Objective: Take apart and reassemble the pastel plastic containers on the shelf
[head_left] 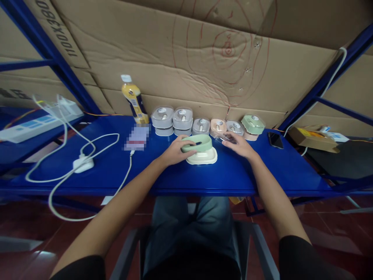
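My left hand (176, 151) grips the left side of a green oval ring-shaped piece (204, 144), which sits tilted over a cream tray-like piece (202, 158) on the blue table. To the right, my right hand (237, 144) has its thumb and fingers around a clear plastic cover (222, 137), in front of a pink box (218, 126). Behind the hands stands a row of lidded boxes: stacked grey ones (182, 120), a single grey one (201, 126), another greyish one (234, 127) and a green box (253, 124) on a pink one.
A yellow drink bottle (134, 101) stands at the back left, near a blurred-out object (136, 137) with a cable. White cables and a charger (83, 164) lie left, beside a power strip (37, 123). A phone (275, 140) and an open carton (314, 139) are right. Cardboard stands behind.
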{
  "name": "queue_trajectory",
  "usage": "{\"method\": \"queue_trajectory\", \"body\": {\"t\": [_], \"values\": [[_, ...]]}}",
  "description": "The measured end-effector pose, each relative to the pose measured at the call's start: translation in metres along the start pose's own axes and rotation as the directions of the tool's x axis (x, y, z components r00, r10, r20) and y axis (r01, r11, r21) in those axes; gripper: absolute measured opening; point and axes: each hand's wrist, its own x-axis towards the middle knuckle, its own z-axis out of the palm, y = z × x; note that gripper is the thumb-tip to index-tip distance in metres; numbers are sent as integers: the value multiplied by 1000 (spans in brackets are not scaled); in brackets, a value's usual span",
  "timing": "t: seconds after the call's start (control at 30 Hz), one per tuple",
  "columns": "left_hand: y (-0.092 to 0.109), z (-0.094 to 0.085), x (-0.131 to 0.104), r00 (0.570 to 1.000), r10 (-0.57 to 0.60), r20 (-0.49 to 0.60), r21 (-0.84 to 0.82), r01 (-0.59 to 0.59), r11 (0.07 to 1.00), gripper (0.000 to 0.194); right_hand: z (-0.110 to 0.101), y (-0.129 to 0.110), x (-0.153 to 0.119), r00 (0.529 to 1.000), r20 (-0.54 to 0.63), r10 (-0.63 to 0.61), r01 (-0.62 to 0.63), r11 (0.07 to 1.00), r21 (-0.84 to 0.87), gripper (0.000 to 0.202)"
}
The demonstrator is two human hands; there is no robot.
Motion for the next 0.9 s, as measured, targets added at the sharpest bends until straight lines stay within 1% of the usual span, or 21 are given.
{"method": "queue_trajectory", "body": {"t": [0.1,0.17,0.27,0.37,0.5,0.63,0.77,0.9], "values": [[-1,-4,1,1000,11,-9,-16,-11,1000,57,-2,0,0,999,-12,31,-31,1000,-6,62],[2,-3,1,1000,28,-6,-38,-28,999,71,-1,-4,-1,1000,-18,-3,3,1000,4,63],[9,6,0,1000,27,16,-61,-26,998,93,6,-16,-4,990,-14,-143,143,989,23,68],[14,16,-1,999,-9,46,-89,13,996,108,19,-33,-6,959,38,-282,281,959,27,73],[14,23,-1,997,-36,65,-105,43,993,123,38,-49,-6,918,95,-386,388,922,-1,76],[14,25,-2,995,-13,98,-93,22,995,129,47,-52,-5,905,128,-405,411,911,-26,76],[13,25,-2,993,-8,117,-87,19,996,131,50,-48,-6,907,142,-397,405,914,-30,76],[11,25,-2,991,-22,132,-98,35,995,129,52,-45,-9,910,174,-376,390,919,-57,79]]}}
